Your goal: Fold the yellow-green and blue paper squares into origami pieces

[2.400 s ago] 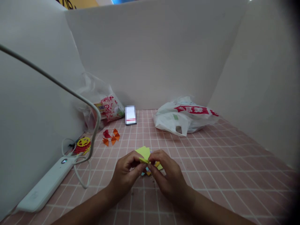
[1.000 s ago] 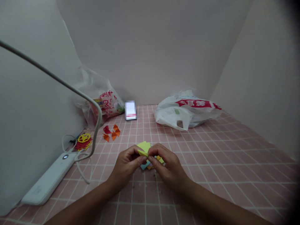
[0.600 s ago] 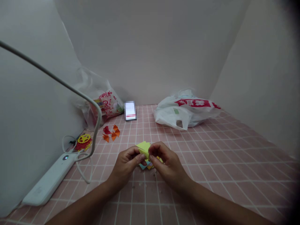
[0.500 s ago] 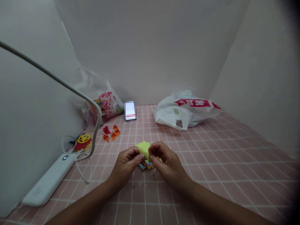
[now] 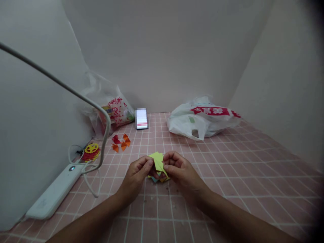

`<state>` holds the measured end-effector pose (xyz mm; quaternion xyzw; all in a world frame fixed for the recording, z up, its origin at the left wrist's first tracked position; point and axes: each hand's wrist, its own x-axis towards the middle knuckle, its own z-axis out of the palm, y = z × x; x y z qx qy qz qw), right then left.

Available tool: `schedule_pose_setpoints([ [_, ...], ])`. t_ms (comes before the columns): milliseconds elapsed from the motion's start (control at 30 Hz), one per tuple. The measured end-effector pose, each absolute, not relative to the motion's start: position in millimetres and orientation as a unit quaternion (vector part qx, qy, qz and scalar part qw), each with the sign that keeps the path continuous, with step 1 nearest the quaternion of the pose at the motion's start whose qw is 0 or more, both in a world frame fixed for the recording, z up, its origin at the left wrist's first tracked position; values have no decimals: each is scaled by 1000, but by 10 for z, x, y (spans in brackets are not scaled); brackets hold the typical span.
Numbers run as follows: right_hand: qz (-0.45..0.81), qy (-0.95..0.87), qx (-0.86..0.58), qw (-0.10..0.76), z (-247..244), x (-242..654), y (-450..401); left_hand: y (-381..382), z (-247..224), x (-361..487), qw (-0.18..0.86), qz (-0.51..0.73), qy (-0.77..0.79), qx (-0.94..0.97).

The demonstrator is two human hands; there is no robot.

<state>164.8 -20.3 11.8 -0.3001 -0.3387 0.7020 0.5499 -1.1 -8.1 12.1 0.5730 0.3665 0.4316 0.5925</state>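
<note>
Over the pink, white-gridded desk (image 5: 227, 175), the left hand (image 5: 138, 175) pinches the left edge of 1 matte, creased yellow folded paper (image 5: 159, 164), its long axis slanting down to a thin tip at lower right. The right hand's (image 5: 186, 177) thumb and forefinger sit slightly parted at its right edge, though I cannot tell whether that grip holds it; farther left lie 4 angular orange folded papers (image 5: 123, 146) and 1 red folded paper (image 5: 116, 139), while 2 crinkled plastic bags (image 5: 187, 125) flank 1 smartphone (image 5: 141, 118).
</note>
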Motion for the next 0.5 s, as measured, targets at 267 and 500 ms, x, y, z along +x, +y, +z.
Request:
schedule_pose_setpoints([
  [267, 751, -287, -266, 531, 145, 1650, -208, -83, 136, -16, 620, 436, 345, 553],
  [500, 737, -316, -260, 538, 105, 1651, -185, -59, 132, -9, 632, 430, 343, 546],
])
